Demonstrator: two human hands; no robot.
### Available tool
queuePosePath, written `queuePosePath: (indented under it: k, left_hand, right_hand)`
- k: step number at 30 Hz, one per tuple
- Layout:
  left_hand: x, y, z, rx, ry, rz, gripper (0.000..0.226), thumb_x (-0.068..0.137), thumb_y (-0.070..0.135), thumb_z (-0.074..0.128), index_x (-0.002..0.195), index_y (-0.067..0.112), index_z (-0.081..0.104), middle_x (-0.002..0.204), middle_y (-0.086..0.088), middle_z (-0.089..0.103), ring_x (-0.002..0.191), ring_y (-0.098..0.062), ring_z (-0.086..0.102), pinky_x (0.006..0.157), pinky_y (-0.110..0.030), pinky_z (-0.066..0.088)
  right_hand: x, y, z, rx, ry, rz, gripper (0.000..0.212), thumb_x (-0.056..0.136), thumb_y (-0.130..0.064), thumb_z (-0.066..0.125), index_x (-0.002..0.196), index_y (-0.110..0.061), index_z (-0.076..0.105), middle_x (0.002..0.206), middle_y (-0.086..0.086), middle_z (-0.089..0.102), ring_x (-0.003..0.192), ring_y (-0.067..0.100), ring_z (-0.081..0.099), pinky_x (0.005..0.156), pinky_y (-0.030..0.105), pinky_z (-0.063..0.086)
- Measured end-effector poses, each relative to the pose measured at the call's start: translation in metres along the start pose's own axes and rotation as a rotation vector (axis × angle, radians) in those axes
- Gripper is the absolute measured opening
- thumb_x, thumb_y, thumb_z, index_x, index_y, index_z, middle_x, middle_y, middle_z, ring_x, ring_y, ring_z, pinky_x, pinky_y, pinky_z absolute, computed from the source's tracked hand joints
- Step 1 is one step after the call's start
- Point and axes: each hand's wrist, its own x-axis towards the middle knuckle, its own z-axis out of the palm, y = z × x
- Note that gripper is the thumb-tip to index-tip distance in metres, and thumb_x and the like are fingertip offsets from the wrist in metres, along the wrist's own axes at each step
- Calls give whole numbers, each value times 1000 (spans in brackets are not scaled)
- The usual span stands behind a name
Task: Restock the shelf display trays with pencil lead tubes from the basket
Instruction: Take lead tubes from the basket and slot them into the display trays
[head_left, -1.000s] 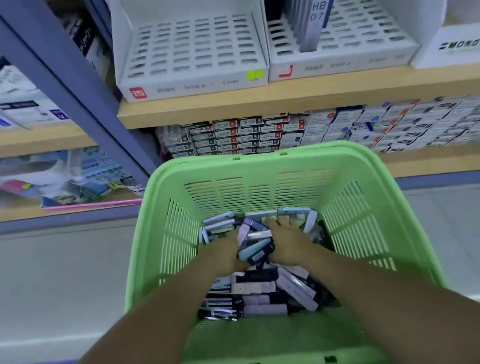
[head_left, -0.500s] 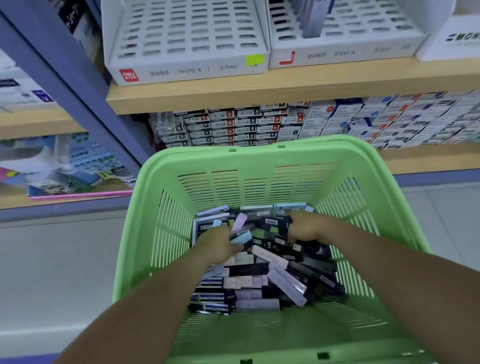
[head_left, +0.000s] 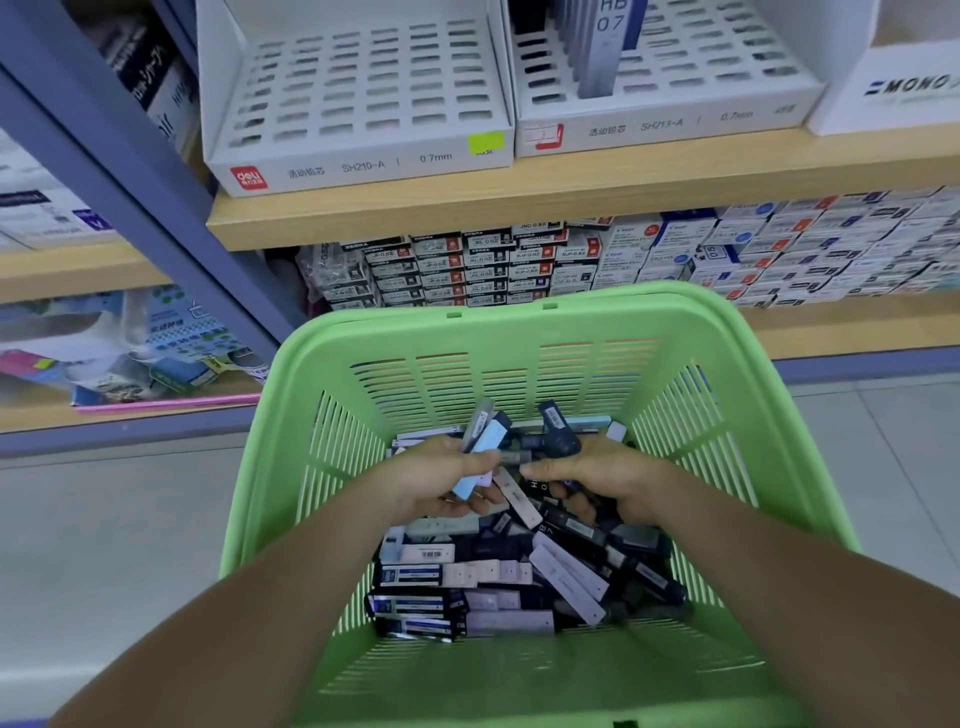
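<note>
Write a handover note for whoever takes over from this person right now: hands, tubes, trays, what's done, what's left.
Left hand: grips a bunch of tubes, a light blue one among them.
Right hand: grips dark tubes.
Both hands are inside the green basket, above a loose pile of tubes.
Left tray on the shelf: no tubes in the slots that show.
Right tray: only a few upright tubes.
Done: handfuls picked up.
Left: lift them to the trays, slot them in, and repeat with the pile.
</note>
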Motion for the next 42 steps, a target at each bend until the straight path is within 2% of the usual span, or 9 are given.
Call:
queuePosePath:
  k: [6, 10, 16, 20, 23, 25, 32, 38, 42]
  left_hand:
    - [-14, 7, 34, 160, -73, 168, 22, 99, 39, 46, 103, 20, 58, 90, -5, 71, 74, -22, 68, 75, -31, 51]
    - [-29, 18, 38, 727, 20, 277, 42, 100, 48, 33, 115, 14, 52, 87, -6, 68, 75, -23, 67, 83, -40, 53]
    - [-68, 56, 33, 1502, 105, 227, 64, 87, 73, 15, 74, 20, 49, 67, 4, 50, 64, -13, 47, 64, -30, 40]
    - [-88, 80, 10, 1284, -52, 237, 67, 78, 79, 20, 72, 23, 55, 68, 3, 58, 60, -13, 54, 61, -28, 43]
    - [-100, 89, -11, 1195, 69, 369, 76, 75, 80, 19, 69, 14, 56, 60, -3, 51, 51, -18, 48, 57, -26, 43]
    - [-105, 88, -18, 1044, 164, 420, 69, 81, 70, 25, 67, 10, 55, 52, 1, 41, 47, -13, 41, 53, -26, 38]
    - [-108, 76, -4, 493, 57, 326, 17, 97, 24, 52, 94, 11, 63, 80, -3, 74, 67, -14, 69, 58, -23, 52]
    - [-110, 74, -18, -85, 213, 260, 13, 97, 13, 48, 108, 8, 54, 94, -17, 69, 83, -28, 71, 80, -43, 58]
    - [-106, 71, -15, -175, 212, 250, 15, 98, 21, 44, 100, 7, 50, 60, -6, 45, 49, -21, 47, 48, -27, 41]
  right_hand:
    - [-10, -6, 23, 294, -54, -64, 31, 82, -43, 75, 93, -16, 65, 63, 3, 59, 51, 14, 48, 44, 23, 34]
    - [-20, -14, 33, 336, -112, -75, 45, 78, -48, 77, 113, -22, 65, 96, 9, 73, 69, 19, 64, 49, 25, 44]
    - [-31, -24, 37, 333, -213, -44, 29, 87, -36, 64, 106, -16, 70, 79, 5, 61, 61, 17, 48, 52, 27, 34]
    - [-36, -33, 37, 365, -311, -83, 28, 75, -39, 71, 92, -17, 70, 74, 3, 65, 58, 15, 54, 53, 26, 39]
    - [-39, -38, 41, 413, -367, -121, 26, 74, -35, 74, 90, -15, 68, 79, 7, 65, 63, 18, 59, 52, 23, 45]
    - [-43, -43, 44, 518, -419, -142, 19, 71, -25, 71, 85, -13, 65, 75, 7, 67, 65, 19, 64, 51, 23, 49]
    - [-51, -43, 41, 480, -356, -193, 5, 90, -6, 61, 90, -10, 65, 70, 8, 66, 51, 15, 60, 46, 21, 47]
    - [-51, -50, 21, 256, -402, -235, 47, 74, -6, 67, 120, -13, 59, 71, 10, 59, 46, 16, 48, 47, 22, 39]
    - [-56, -57, 12, 149, -491, -251, 47, 66, -6, 64, 113, -14, 61, 69, 10, 57, 44, 16, 45, 46, 23, 38]
